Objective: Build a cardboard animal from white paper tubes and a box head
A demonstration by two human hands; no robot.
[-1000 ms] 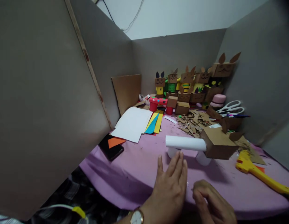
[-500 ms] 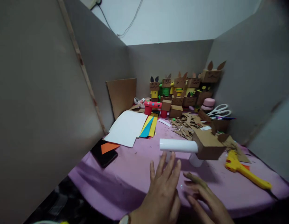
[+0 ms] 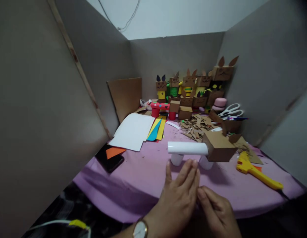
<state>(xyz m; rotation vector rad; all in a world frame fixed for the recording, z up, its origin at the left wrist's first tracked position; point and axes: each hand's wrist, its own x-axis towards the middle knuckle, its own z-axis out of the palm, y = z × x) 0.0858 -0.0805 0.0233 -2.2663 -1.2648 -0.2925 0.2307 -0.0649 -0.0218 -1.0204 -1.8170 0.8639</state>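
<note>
My left hand [image 3: 179, 195], with a watch on its wrist, is held out flat above the front of the purple cloth, thumb apart from the fingers. Close against its side is my right hand [image 3: 215, 210], its thumb and fingers pinched together; anything between them is too small to make out. Just beyond both hands stands a white paper tube body [image 3: 187, 148] lying level on short white tube legs [image 3: 177, 159]. A cardboard box head [image 3: 220, 145] with brown ears is joined to its right end.
A yellow glue gun [image 3: 258, 175] lies at the right. White sheets [image 3: 133, 130], coloured strips and a phone [image 3: 110, 162] are at the left. Behind are cardboard scraps [image 3: 198, 125], scissors [image 3: 232, 110], a red tube figure [image 3: 160, 106] and several box-headed figures.
My right hand has closed from spread fingers into a pinch and come up against my left hand. The left hand's fingers are closer together. The view has shifted slightly.
</note>
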